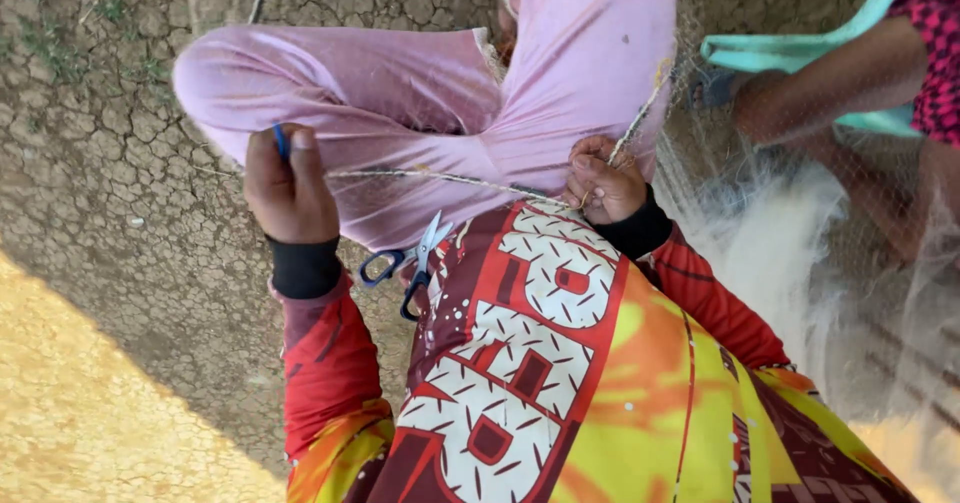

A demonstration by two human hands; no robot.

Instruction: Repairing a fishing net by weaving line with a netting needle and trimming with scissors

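Scissors [412,263], blue-handled, loose on the lap at 6 o'clock: could slide off. Left hand [290,188], at 9 o'clock, fingers closed on a small blue tool [281,141] and the cord [440,178]. Right hand [603,185], at 3 o'clock, fingers pinching the same taut cord; grip might slip. Fine net [800,233] beyond, prone to snagging.

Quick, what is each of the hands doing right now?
Left hand: closed on a small blue tool, at the taut cord.
Right hand: closed, pinching the cord.
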